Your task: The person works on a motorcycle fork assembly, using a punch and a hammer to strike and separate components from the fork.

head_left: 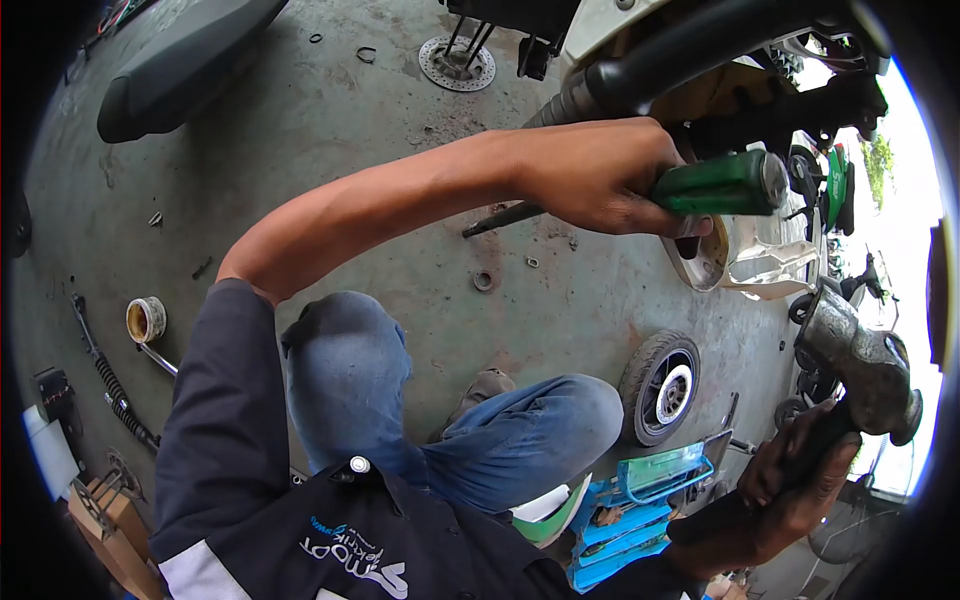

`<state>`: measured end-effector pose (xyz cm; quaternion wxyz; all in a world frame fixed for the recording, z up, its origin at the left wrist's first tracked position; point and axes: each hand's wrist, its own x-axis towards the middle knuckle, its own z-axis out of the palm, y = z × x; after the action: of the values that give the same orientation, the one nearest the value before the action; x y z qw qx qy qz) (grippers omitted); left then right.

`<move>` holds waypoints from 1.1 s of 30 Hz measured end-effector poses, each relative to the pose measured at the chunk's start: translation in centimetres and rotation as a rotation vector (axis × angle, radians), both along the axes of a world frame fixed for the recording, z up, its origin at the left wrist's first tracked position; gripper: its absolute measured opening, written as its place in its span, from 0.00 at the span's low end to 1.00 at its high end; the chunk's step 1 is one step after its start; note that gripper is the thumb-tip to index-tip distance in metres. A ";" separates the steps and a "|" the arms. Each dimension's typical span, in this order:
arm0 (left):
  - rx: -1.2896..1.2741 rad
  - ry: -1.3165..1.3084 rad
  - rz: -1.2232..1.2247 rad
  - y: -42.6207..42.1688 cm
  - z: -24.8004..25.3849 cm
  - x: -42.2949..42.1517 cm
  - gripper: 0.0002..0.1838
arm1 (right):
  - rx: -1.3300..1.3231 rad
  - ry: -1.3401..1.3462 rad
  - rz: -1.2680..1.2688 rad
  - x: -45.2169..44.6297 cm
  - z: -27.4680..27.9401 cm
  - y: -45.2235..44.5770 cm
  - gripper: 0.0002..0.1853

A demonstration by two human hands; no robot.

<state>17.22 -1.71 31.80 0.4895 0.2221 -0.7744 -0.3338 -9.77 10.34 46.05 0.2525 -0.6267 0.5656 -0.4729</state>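
My left hand (615,180) reaches across from the left, its fingers wrapped round a green handle (720,184) with a metal end cap pointing right. The tool's other end is hidden by the hand. Just beyond are a thick black tube (700,50) and a pale metal part (765,262) with a round opening. At the lower right, my right hand (800,480) grips a hammer (860,350) by its dark handle, its worn metal head raised below and right of the green handle. The hammer head and green handle are apart.
A wheel (662,388) and a blue toolbox (622,520) stand beside my knees. On the floor are a brake disc (457,64), a metal ring (483,281), a small tin (146,319) and a shock absorber (115,385). A dark seat (185,70) lies upper left.
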 end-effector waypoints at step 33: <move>-0.462 -0.202 0.275 0.0 -2.9 -3.7 0.15 | 0.070 0.008 0.390 -4.8 1.8 2.0 0.26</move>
<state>13.53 -1.72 28.93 0.4882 0.2398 -0.8374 -0.0551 -14.61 12.34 47.86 0.3587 -0.7171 0.4504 -0.3927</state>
